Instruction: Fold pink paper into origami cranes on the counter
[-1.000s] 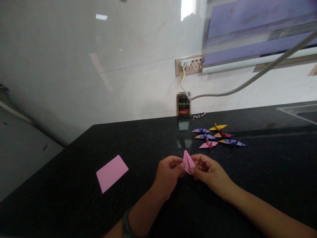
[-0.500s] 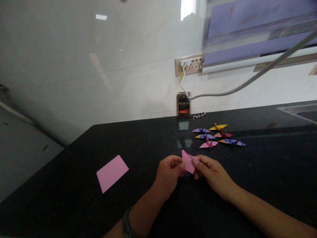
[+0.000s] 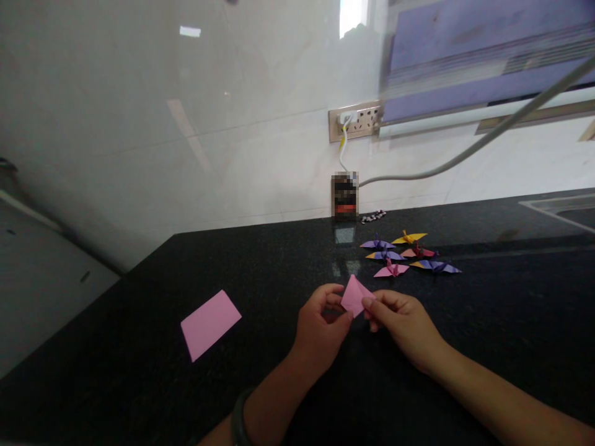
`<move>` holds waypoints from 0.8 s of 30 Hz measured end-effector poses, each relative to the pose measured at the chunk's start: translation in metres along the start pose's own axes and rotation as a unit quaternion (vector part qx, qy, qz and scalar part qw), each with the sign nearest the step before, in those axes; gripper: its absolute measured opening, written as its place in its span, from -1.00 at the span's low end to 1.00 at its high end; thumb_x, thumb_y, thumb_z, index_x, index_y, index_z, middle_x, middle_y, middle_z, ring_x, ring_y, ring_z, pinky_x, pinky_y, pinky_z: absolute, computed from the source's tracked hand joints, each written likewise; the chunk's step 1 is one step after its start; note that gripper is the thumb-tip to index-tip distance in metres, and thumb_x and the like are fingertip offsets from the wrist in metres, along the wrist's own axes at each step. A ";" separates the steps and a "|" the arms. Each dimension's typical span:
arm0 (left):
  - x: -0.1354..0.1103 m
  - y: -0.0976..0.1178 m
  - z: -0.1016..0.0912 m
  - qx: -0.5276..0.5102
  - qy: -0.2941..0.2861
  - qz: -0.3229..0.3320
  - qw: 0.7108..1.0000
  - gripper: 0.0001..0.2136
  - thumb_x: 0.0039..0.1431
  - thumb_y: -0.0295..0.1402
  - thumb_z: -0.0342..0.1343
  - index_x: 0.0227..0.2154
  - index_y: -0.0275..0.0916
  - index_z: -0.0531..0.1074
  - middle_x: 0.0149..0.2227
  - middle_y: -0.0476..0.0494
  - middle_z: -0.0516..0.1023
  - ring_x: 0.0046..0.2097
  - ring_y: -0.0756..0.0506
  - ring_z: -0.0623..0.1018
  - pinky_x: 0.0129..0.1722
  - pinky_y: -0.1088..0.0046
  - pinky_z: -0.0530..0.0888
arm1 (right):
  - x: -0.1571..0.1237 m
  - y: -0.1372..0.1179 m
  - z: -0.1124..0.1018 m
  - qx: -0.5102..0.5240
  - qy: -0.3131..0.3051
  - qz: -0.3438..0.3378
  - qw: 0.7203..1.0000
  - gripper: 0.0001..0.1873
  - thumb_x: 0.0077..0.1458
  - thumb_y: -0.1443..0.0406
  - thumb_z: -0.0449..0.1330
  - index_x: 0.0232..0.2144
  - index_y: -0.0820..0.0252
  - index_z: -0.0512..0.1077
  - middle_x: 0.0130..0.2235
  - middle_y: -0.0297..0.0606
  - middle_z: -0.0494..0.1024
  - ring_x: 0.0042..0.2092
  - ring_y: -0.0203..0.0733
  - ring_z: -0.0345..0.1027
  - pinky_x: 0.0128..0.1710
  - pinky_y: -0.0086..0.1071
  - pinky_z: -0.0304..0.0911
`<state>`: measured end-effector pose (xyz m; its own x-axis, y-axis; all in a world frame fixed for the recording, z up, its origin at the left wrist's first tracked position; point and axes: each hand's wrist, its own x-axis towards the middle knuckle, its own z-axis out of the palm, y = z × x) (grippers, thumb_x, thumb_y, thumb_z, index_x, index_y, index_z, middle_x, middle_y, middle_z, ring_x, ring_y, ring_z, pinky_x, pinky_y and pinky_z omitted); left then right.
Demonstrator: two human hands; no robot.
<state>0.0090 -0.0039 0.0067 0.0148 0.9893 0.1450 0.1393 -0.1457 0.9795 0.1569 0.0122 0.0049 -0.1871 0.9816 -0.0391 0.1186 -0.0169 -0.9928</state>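
Note:
A small folded piece of pink origami paper [image 3: 354,297] is held above the dark counter, its point facing away from me. My right hand [image 3: 400,316] pinches its right side, thumb on top and fingers underneath. At the left side is my left hand [image 3: 320,325], fingers curled around the edge and thumb at the lower corner. Some of the fingers behind the paper are hidden. Farther left on the counter lies a flat pink sheet [image 3: 211,325].
Several folded paper cranes stand beyond my hands, including a pink crane [image 3: 391,269] and a yellow crane [image 3: 409,238]. A blurred-out box [image 3: 344,197] leans by the wall near a beaded strand [image 3: 374,217]. A grey cable [image 3: 432,174] runs rightward.
The folded paper has turned, so its point now faces straight away instead of to the left. My left hand's fingers have loosened and its thumb has shifted to the lower corner.

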 end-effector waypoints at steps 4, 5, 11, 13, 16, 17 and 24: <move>0.000 0.002 0.000 0.012 0.005 0.017 1.000 -0.83 -0.06 -0.46 0.06 -0.32 -0.25 0.37 -0.40 -0.09 0.47 -0.36 -0.03 0.46 -0.39 0.50 0.37 | -0.001 0.000 0.000 0.011 -0.013 0.001 1.000 -0.75 -0.04 0.18 0.09 -0.62 0.22 0.34 -0.65 -0.39 0.32 -0.60 -0.36 0.15 -0.57 -0.46 0.02; 0.000 0.002 -0.001 0.011 0.009 0.018 1.000 -0.84 -0.05 -0.45 0.05 -0.34 -0.26 0.38 -0.40 -0.10 0.48 -0.36 -0.04 0.46 -0.37 0.49 0.37 | -0.001 0.000 -0.001 0.011 -0.016 0.001 1.000 -0.74 -0.04 0.17 0.09 -0.62 0.22 0.34 -0.65 -0.39 0.32 -0.60 -0.36 0.15 -0.57 -0.46 0.02; 0.002 0.003 -0.002 -0.012 0.020 -0.014 1.000 -0.85 -0.01 -0.35 0.04 -0.37 -0.29 0.40 -0.44 -0.10 0.47 -0.40 -0.01 0.44 -0.41 0.51 0.36 | -0.001 0.004 -0.002 0.007 -0.039 -0.019 0.999 -0.75 -0.02 0.18 0.07 -0.60 0.22 0.32 -0.64 -0.40 0.30 -0.60 -0.38 0.13 -0.56 -0.47 0.02; 0.003 0.003 -0.003 -0.039 0.017 -0.042 0.998 -0.86 0.00 -0.32 0.03 -0.43 -0.30 0.39 -0.51 -0.06 0.43 -0.49 0.04 0.39 -0.52 0.56 0.31 | -0.002 0.005 -0.002 -0.016 -0.045 -0.028 0.998 -0.75 -0.03 0.19 0.08 -0.61 0.23 0.31 -0.66 -0.41 0.29 -0.60 -0.38 0.12 -0.57 -0.47 0.01; 0.005 0.003 -0.003 -0.121 -0.019 -0.117 0.986 -0.82 0.01 -0.28 0.02 -0.52 -0.31 0.34 -0.68 0.05 0.30 -0.66 0.12 0.24 -0.70 0.64 0.14 | -0.002 0.003 -0.002 -0.040 -0.054 -0.033 0.997 -0.75 -0.03 0.20 0.09 -0.62 0.24 0.31 -0.66 -0.42 0.28 -0.61 -0.39 0.11 -0.58 -0.48 0.00; 0.005 0.003 -0.004 -0.157 -0.035 -0.147 0.976 -0.81 0.02 -0.27 0.01 -0.53 -0.30 0.32 -0.73 0.09 0.24 -0.71 0.14 0.17 -0.74 0.65 0.07 | -0.002 0.002 -0.002 -0.039 -0.058 -0.035 0.997 -0.75 -0.03 0.20 0.08 -0.62 0.24 0.31 -0.66 -0.42 0.28 -0.60 -0.39 0.11 -0.58 -0.48 0.01; 0.006 0.002 -0.003 -0.281 -0.023 -0.216 0.935 -0.84 -0.04 -0.32 0.09 -0.45 -0.34 0.31 -0.51 -0.09 0.45 -0.48 0.06 0.45 -0.54 0.65 0.33 | -0.001 0.002 -0.002 -0.041 -0.072 -0.044 0.996 -0.80 -0.03 0.23 0.08 -0.56 0.25 0.35 -0.62 -0.41 0.28 -0.58 -0.40 0.11 -0.58 -0.50 0.01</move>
<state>0.0058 0.0014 0.0097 0.1212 0.9538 -0.2750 -0.4002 0.3005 0.8658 0.1593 0.0117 0.0030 -0.3367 0.9413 0.0266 0.1728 0.0895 -0.9809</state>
